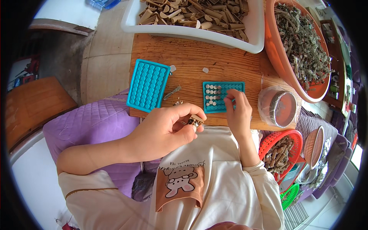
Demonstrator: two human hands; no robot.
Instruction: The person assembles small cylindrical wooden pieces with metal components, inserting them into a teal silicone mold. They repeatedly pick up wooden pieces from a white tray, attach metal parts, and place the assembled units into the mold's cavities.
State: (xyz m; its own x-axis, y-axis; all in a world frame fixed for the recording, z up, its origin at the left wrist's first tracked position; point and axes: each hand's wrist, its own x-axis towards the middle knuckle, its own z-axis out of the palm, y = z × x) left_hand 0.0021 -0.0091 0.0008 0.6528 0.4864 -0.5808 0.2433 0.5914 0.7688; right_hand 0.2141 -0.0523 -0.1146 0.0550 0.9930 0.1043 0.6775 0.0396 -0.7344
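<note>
My left hand [166, 124] is closed round a small brown plastic piece [196, 119] with dark and gold-coloured parts inside. It hovers at the table's front edge. Further right, a small teal tray with round pockets [238, 86] lies on the table. Round silvery discs [211, 92] fill several pockets on its left side. Over the tray's right half, my right hand [239, 109] has thumb and fingertips drawn together; whether a disc is between them I cannot make out. A second teal tray [147, 86], larger in view, lies at the left without discs.
At the back of the wooden table [184, 61] stands a white bin [191, 30] of brown plastic pieces. An orange tub [274, 42] of tangled scraps is at right, near a clear round container [280, 107]. A red basket [295, 134] of brown pieces stands lower right.
</note>
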